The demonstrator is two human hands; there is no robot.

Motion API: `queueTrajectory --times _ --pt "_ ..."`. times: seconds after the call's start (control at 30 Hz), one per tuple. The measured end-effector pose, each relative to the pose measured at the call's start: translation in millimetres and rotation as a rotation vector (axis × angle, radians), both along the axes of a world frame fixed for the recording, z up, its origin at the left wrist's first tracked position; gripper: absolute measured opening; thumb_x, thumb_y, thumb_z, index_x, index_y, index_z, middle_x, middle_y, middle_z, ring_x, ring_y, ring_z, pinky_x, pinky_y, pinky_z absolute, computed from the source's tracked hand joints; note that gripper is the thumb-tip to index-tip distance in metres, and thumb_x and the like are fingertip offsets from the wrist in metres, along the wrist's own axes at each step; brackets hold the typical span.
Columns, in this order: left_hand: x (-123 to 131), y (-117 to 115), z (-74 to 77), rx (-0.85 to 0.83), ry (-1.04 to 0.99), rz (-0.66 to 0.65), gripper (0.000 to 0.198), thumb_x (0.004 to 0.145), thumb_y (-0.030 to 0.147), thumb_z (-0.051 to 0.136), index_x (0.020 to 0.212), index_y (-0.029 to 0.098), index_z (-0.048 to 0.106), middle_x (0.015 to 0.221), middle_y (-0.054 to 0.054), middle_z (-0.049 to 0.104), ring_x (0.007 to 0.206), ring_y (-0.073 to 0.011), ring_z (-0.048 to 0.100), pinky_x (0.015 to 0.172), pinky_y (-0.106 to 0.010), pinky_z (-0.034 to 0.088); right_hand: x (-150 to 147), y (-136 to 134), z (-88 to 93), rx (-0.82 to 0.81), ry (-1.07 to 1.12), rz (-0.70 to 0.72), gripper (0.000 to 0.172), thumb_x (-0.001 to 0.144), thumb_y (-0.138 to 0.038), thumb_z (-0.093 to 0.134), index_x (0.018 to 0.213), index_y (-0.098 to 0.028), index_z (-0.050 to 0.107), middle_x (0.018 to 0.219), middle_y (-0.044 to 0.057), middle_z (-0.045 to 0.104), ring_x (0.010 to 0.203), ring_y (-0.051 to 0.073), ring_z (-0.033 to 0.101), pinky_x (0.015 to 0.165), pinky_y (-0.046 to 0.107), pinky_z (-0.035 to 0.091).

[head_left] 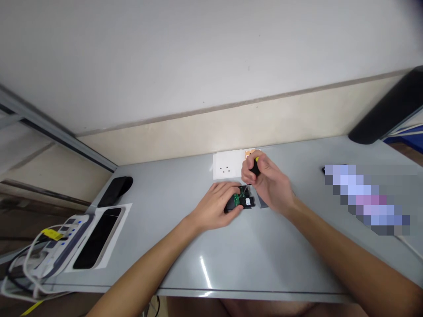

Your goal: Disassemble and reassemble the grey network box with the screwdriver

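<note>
— Forearms cross the counter's (pixel 231 259) front edge?
— Yes, angling inward, well apart from both side edges.
— Left hand (pixel 216 204)?
— Grip curled over a small black gadget (pixel 247 202) with its green board showing, mid-counter toward the back.
— Right hand (pixel 269 185)?
— Grip closed round a screwdriver (pixel 255 166), tip down on the gadget. White sheet (pixel 228 165) just behind.
— Left edge?
— Phone (pixel 97 237) on paper, beside a power strip (pixel 61 242). Pale wall beyond.
</note>
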State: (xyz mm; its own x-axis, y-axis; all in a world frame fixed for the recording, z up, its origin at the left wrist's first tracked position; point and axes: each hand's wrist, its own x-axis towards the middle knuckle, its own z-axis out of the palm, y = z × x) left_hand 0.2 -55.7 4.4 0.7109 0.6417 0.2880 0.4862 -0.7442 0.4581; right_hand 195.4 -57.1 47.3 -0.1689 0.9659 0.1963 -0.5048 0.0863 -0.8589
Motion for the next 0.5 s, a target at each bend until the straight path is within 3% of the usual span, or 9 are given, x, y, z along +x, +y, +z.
queueTrajectory --times 0.5 --pt "-0.3 1.0 -1.5 -0.003 0.022 0.002 0.022 0.099 0.035 0.059 0.118 0.023 0.058 0.132 -0.011 0.07 0.122 -0.0296 0.065 0.106 -0.05 0.05 -2.0 -0.7 2.5 0.015 -0.03 -0.013 0.042 0.09 -0.062 0.071 0.077 -0.025 0.057 0.066 -0.002 0.041 0.062 0.015 0.035 0.06 0.032 0.034"
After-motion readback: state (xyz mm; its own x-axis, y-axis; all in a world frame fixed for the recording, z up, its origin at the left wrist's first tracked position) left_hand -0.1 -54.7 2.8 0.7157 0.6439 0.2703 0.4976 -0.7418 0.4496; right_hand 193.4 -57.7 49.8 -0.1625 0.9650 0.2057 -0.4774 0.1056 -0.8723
